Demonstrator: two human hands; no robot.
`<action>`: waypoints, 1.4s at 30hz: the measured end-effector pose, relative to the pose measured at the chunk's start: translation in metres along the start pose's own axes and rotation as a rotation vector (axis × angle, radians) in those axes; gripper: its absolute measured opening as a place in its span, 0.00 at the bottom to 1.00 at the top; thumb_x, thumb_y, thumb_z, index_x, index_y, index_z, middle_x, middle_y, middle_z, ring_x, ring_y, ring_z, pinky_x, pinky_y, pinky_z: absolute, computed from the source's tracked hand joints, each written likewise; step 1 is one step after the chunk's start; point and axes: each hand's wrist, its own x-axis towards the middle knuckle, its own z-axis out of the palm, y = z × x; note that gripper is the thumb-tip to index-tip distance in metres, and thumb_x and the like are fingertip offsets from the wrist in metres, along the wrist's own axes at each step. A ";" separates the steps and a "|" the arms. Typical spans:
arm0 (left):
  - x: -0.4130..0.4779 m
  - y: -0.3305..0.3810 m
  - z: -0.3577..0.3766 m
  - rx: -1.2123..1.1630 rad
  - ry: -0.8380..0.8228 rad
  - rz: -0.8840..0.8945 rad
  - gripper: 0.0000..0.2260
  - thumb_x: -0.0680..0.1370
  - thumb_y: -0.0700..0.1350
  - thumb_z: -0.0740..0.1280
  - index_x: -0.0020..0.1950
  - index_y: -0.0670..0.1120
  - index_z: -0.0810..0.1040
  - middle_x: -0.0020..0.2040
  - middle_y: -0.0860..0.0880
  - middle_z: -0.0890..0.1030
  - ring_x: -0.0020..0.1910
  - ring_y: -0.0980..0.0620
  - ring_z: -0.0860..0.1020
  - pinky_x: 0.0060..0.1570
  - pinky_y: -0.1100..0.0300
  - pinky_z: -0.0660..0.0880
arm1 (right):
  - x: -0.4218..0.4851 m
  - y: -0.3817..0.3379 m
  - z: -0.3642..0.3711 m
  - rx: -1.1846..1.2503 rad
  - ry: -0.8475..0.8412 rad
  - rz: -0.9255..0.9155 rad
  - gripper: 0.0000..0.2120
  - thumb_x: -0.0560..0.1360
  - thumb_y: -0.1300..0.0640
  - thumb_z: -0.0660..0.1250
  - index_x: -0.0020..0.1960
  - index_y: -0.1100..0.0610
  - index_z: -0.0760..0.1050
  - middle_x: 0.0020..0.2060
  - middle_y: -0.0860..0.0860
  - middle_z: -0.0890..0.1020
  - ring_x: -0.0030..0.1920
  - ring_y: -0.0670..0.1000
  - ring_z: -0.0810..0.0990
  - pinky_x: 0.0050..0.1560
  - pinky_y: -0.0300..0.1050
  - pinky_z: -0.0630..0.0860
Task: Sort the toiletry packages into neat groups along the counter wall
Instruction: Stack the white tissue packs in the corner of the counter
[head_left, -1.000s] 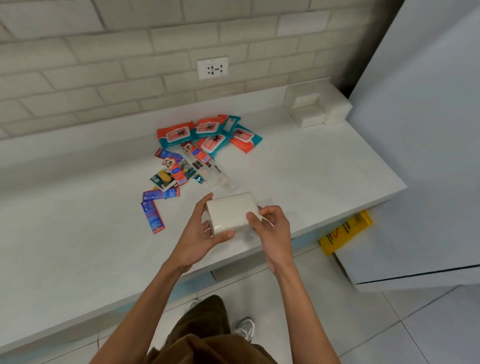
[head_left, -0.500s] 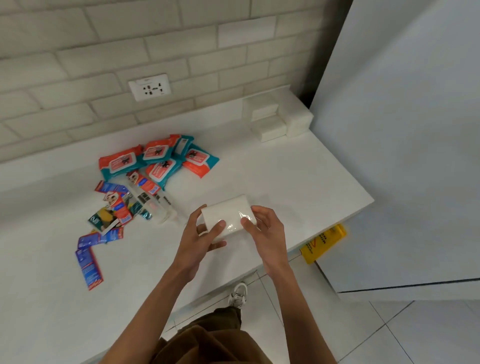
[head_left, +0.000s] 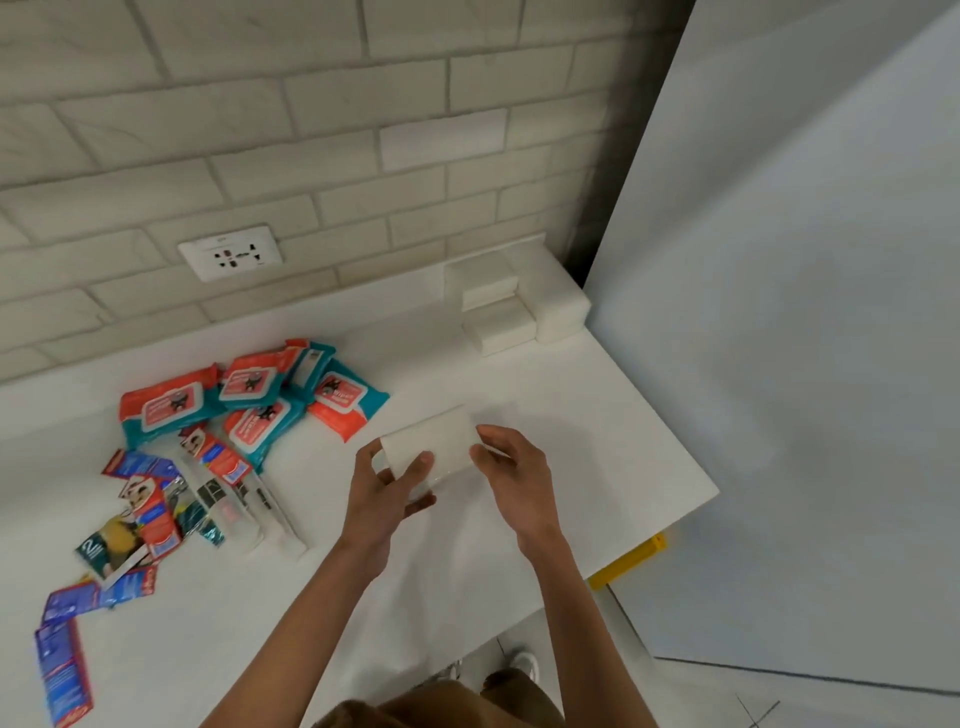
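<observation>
A white wrapped tissue pack (head_left: 431, 441) is held above the white counter (head_left: 597, 415) between both hands. My left hand (head_left: 387, 493) grips its left end, thumb on top. My right hand (head_left: 511, 467) holds its right end with the fingertips. White tissue packs (head_left: 511, 304) stand stacked in the back right corner against the wall. Several orange and teal wipe packs (head_left: 249, 400) lie in a loose heap near the wall. Clear toothbrush packages (head_left: 244, 499) and small blue and red sachets (head_left: 67, 665) are scattered to the left.
A wall socket (head_left: 231, 253) sits in the brick tiles above the wipes. A tall white panel (head_left: 805, 364) borders the counter on the right. A yellow object (head_left: 628, 561) lies below the counter's front right edge. A shoe (head_left: 519, 662) shows on the tiled floor.
Both hands have carried the white pack forward and to the right over the counter. The view has turned right, so the heap now sits further left.
</observation>
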 end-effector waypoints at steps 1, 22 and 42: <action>0.006 0.002 0.007 0.002 0.008 0.001 0.30 0.74 0.49 0.78 0.72 0.54 0.67 0.67 0.48 0.77 0.62 0.42 0.80 0.52 0.44 0.84 | 0.010 -0.001 -0.004 -0.008 0.005 -0.006 0.12 0.81 0.55 0.74 0.63 0.46 0.83 0.56 0.39 0.86 0.57 0.39 0.84 0.65 0.46 0.81; 0.146 0.024 0.175 -0.156 0.316 0.095 0.33 0.75 0.47 0.79 0.74 0.52 0.65 0.59 0.45 0.82 0.55 0.46 0.84 0.51 0.50 0.84 | 0.266 -0.029 -0.146 -0.366 0.068 -0.315 0.24 0.82 0.51 0.72 0.75 0.56 0.73 0.71 0.52 0.78 0.71 0.52 0.76 0.67 0.37 0.67; 0.256 0.034 0.199 0.038 0.510 0.095 0.41 0.61 0.60 0.85 0.64 0.47 0.69 0.54 0.48 0.82 0.49 0.48 0.85 0.50 0.51 0.84 | 0.356 -0.008 -0.144 -0.286 -0.072 -0.164 0.31 0.78 0.44 0.75 0.76 0.54 0.70 0.64 0.52 0.80 0.60 0.54 0.81 0.55 0.44 0.78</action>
